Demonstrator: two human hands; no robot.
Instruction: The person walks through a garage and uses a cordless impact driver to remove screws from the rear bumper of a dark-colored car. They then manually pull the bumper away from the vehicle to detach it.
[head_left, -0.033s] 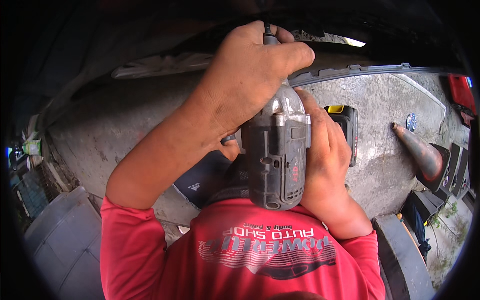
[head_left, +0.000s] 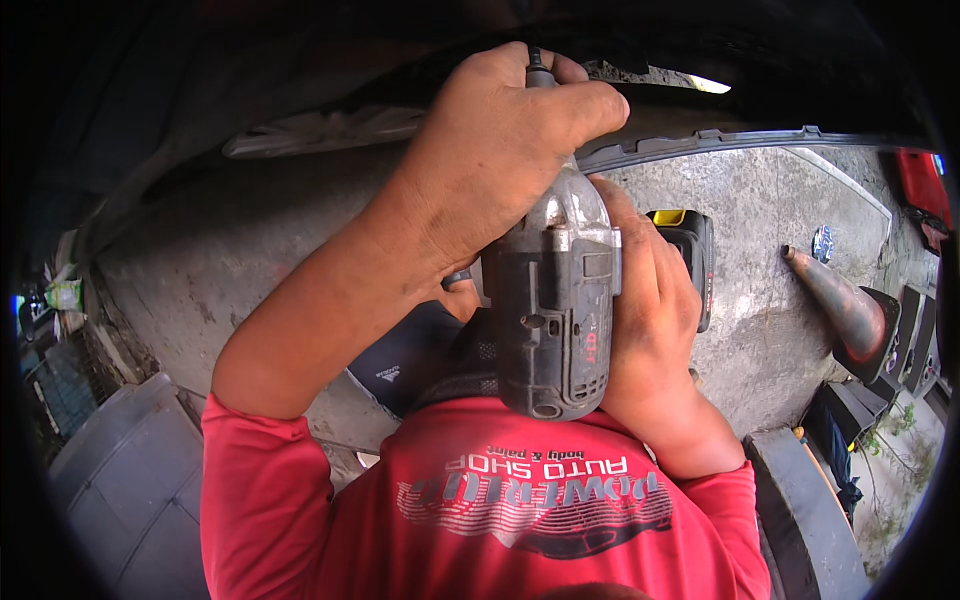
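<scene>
Still, both hands stay clenched on the grey power drill (head_left: 555,310): left hand (head_left: 505,150) at its nose, right hand (head_left: 650,310) gripping its handle.

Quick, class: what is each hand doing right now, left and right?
Left hand: closed over the front end of the grey power drill.
Right hand: closed around the drill's grip, beside its black and yellow battery.

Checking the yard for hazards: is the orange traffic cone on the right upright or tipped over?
Tipped over. The traffic cone lies on its side on the concrete ground, tip pointing left and its dark base to the right.
</scene>
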